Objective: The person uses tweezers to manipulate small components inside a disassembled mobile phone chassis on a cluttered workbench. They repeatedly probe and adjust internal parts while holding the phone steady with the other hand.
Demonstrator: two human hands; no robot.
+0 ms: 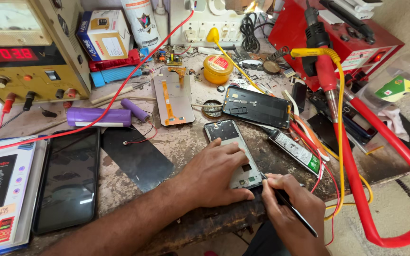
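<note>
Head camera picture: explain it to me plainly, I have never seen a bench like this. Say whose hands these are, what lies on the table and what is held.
The camera sits on the person's head and looks down, so both hands are their own. The left hand presses flat on an opened phone frame. The right hand holds a thin black tool with its tip at the frame's lower edge. On the worn workbench lie a dark back cover, a screen panel, a whole phone, a purple cylinder and a red soldering station.

worktop (pixel 190 142) looks like rough, worn wood, pretty scuffed up. phone frame (pixel 231 142) is matt grey metal, black phone (pixel 67 178) has a glossy glass face, and the red hose (pixel 380 137) is smooth shiny plastic.
</note>
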